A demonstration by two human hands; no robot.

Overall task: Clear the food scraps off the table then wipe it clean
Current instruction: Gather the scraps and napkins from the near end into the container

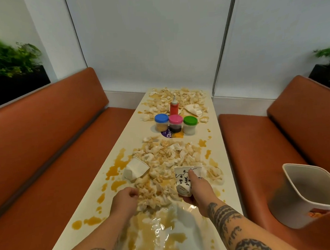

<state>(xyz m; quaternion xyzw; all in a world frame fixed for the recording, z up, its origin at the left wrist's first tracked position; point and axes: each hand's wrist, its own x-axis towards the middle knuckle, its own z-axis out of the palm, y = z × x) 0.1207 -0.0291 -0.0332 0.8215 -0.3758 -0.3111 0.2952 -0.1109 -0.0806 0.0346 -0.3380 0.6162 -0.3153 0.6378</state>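
Note:
A long cream table [212, 125] is covered with pale food scraps [166, 155] and orange sauce spills [117, 166]. My right hand [198, 190] grips a white paper cup with black scribbles [183, 179], which lies on its side among the scraps. At the near edge of the scrap pile, my left hand [126, 199] has its fingers curled against the scraps. Another white paper cup [136, 169] lies tipped over to the left. A second heap of scraps [178, 97] covers the far end, with a crumpled cup [194, 109] in it.
Three jars with blue [161, 121], pink [175, 122] and green [190, 124] lids and a red squeeze bottle [174, 107] stand mid-table. A white bin [307, 195] sits on the right orange bench [249, 158]. Another orange bench [56, 160] runs along the left. A wet puddle [159, 227] lies near me.

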